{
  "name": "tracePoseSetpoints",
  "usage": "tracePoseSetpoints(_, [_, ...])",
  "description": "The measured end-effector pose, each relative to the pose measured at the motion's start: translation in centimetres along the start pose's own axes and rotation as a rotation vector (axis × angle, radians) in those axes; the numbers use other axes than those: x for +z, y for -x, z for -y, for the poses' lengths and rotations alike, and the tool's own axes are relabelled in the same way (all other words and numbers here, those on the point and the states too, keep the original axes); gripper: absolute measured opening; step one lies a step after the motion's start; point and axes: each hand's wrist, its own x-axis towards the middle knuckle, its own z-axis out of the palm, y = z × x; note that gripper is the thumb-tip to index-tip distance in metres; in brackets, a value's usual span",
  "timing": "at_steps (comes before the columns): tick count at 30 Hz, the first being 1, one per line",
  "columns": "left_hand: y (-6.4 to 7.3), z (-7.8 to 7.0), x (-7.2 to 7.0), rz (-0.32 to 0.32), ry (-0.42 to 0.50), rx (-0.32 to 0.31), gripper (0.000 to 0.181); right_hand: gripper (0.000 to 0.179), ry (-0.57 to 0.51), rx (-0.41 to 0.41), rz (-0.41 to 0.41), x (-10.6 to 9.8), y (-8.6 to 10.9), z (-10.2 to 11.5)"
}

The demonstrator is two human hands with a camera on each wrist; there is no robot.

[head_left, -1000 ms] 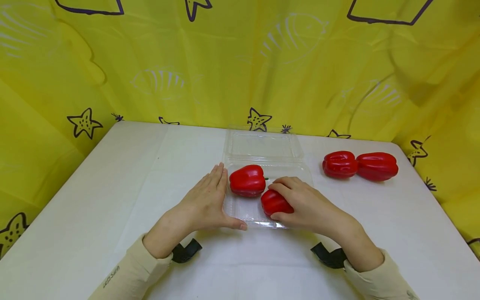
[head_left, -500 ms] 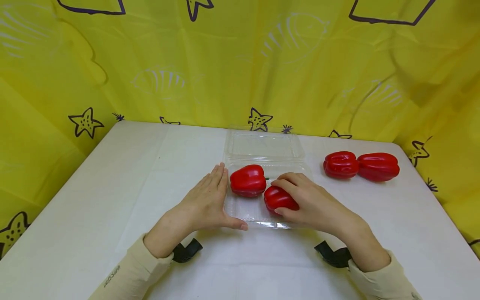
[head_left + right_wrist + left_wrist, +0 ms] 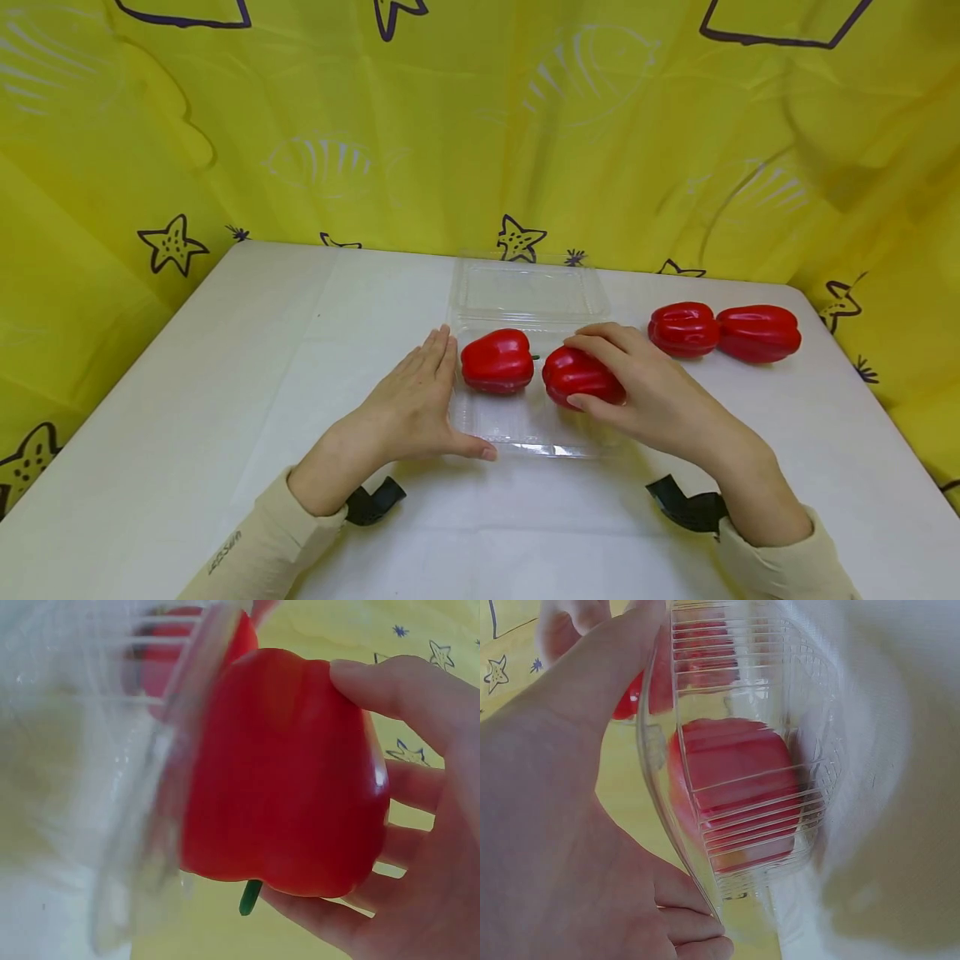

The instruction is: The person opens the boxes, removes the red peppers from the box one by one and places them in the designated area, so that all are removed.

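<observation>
My right hand (image 3: pixel 647 390) grips a red bell pepper (image 3: pixel 576 375) over the right half of a clear plastic clamshell container (image 3: pixel 517 425). In the right wrist view this pepper (image 3: pixel 292 772), with its short green stem, stands largely above the container's rim. Another red bell pepper (image 3: pixel 497 362) lies on its side in the left half, stem to the right. My left hand (image 3: pixel 411 400) rests with straight fingers along the container's left side, thumb stretched along its front edge. Through the clear wall in the left wrist view shows the lying pepper (image 3: pixel 739 780).
Two more red bell peppers (image 3: pixel 682 329) lie end to end at the back right of the white table (image 3: pixel 187 400). The container's lid (image 3: pixel 528 290) is folded back towards the yellow patterned curtain (image 3: pixel 450 125). A dark strap piece shows under each wrist.
My right hand has moved right and slightly away from me with its pepper, widening the gap to the pepper in the left half. The left hand has stayed in place.
</observation>
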Motion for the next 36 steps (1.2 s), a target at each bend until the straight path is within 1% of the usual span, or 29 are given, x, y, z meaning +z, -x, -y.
tracePoseSetpoints(4, [0.0,0.0,0.0,0.005,0.0,-0.002,0.136,0.059,-0.008,0.025,-0.021,-0.5,0.2,-0.1])
tracePoseSetpoints(12, [0.1,0.0,0.0,-0.004,0.001,0.005,0.137,0.057,0.006,0.009,-0.073,-1.2,0.5,-0.5])
tracePoseSetpoints(18, [0.2,0.1,0.0,-0.004,-0.001,-0.001,0.138,0.057,0.026,0.03,-0.093,-1.7,0.8,-0.9])
tracePoseSetpoints(29, [0.1,0.1,0.0,-0.005,-0.002,0.0,0.137,0.057,0.037,0.077,-0.1,-2.6,1.1,-1.5])
tracePoseSetpoints(36, [0.0,0.0,0.0,-0.005,-0.002,0.002,0.137,0.057,0.062,0.098,-0.101,-3.1,1.5,-2.1])
